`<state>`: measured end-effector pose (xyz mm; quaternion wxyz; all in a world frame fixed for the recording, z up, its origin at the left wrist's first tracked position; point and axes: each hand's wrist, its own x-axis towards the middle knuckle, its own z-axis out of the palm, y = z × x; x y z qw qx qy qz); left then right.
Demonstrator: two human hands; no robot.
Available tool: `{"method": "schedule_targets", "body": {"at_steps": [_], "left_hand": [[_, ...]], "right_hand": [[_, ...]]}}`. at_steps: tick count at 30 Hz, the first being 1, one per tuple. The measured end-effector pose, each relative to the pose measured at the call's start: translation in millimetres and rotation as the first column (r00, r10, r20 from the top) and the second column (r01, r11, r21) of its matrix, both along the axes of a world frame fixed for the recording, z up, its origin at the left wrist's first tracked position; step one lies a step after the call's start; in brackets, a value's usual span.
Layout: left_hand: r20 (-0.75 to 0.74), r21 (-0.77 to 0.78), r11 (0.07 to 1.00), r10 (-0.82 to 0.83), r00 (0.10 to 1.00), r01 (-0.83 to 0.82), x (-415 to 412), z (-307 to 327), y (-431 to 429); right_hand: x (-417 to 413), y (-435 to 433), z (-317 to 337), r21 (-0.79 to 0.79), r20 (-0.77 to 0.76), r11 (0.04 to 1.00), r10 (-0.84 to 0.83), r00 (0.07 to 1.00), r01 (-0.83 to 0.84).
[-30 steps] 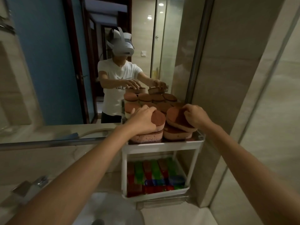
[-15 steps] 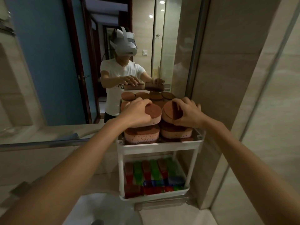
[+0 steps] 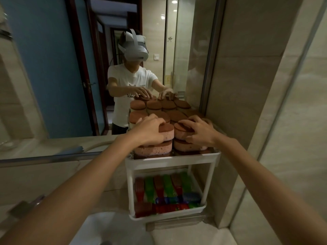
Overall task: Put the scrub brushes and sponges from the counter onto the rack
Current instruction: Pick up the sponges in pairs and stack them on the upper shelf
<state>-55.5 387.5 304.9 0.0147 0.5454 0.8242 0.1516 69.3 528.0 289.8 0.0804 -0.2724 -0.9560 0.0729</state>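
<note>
A white two-tier rack (image 3: 172,160) stands in the corner against the mirror. Its top shelf holds several pink sponges with brown scrub tops, stacked two high. My left hand (image 3: 148,130) rests on the upper left front sponge (image 3: 167,132), fingers curled over its top. My right hand (image 3: 199,132) lies spread over the upper right front sponge (image 3: 180,131). Both sponges sit flat on the lower sponges (image 3: 154,148). The bottom shelf holds several red, green and blue scrub brushes (image 3: 166,188).
A large mirror (image 3: 88,68) behind the rack reflects a person in a headset and the sponges. A sink basin (image 3: 106,228) and a faucet (image 3: 24,207) lie at the lower left. A tiled wall and glass panel (image 3: 292,103) close the right side.
Both hands lifted their sponges half a second ago, the right one tilted on edge. Now the two sponges lie flat on top of the stacks and the hands press down on them.
</note>
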Motion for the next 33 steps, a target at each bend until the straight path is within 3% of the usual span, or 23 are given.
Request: {"method": "schedule_targets", "body": {"at_steps": [5, 10, 15, 21, 28, 33], "left_hand": [[-0.222, -0.035, 0.999, -0.045, 0.974, 0.038, -0.6, -16.5, -7.7], [-0.342, -0.022, 0.998, 0.048, 0.938, -0.059, -3.7, -33.2, -13.9], [-0.289, 0.086, 0.989, 0.142, 0.947, -0.123, -2.2, -42.2, -20.3], [-0.186, 0.139, 0.983, 0.141, 0.972, -0.116, -2.7, -52.4, -22.1], [-0.167, 0.178, 0.968, 0.209, 0.964, -0.179, 3.4, -56.1, -14.1], [-0.269, 0.196, 0.949, 0.294, 0.917, -0.246, 13.3, -54.1, -10.5]], "right_hand": [[4.8, 7.1, -7.1, 0.008, 0.039, 1.0, -0.024, 0.999, 0.024], [8.3, 14.3, -14.9, 0.008, 0.039, 0.997, -0.075, 0.996, 0.075], [9.8, 13.9, -22.0, 0.015, 0.018, 0.999, -0.043, 0.999, 0.043], [16.6, 15.7, -16.2, -0.023, 0.002, 1.0, 0.021, 1.0, -0.021], [12.6, 13.0, -19.2, -0.116, -0.057, 0.993, -0.041, 0.998, 0.034], [13.3, 4.4, -21.4, 0.002, -0.002, 0.996, -0.089, 0.996, 0.089]]}}
